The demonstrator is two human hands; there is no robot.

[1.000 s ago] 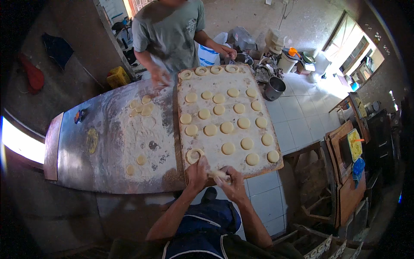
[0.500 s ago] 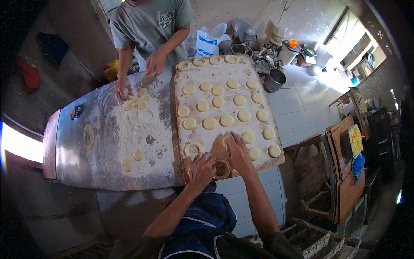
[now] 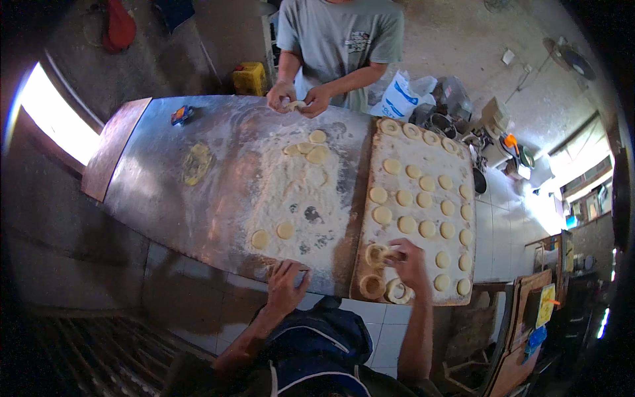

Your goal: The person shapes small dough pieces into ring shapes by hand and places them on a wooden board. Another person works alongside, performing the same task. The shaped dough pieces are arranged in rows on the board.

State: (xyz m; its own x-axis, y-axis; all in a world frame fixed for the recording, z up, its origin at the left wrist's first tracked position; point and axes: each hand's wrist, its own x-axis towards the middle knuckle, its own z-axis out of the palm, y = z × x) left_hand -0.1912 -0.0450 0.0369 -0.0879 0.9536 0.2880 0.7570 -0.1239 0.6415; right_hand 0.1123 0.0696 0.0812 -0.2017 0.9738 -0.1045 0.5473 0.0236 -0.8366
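My left hand (image 3: 284,286) is at the near edge of the floured metal table (image 3: 218,218), fingers apart, holding nothing I can see. Over the near left corner of the wooden board (image 3: 417,248), my right hand (image 3: 411,266) has its fingers drawn together; what they pinch is too small to make out. Right beside those fingers lies a dough ring (image 3: 375,255). Closer to me on the board are a brown ring-shaped piece (image 3: 372,286) and another pale dough ring (image 3: 398,291). Rows of round dough pieces (image 3: 426,229) cover the board, with several dough rings (image 3: 411,131) along its far edge.
Across the table a co-worker (image 3: 340,46) holds a piece of dough (image 3: 295,105) in both hands. Flat dough rounds (image 3: 317,155) lie on the flour, two more (image 3: 285,229) nearer me. A white sack (image 3: 399,97) and pots stand beyond the board; wooden boards (image 3: 529,311) lean at right.
The view has swung left. My left hand has moved from the board to the metal table, and my right hand toward the board's left corner. The co-worker has lifted dough off the table.
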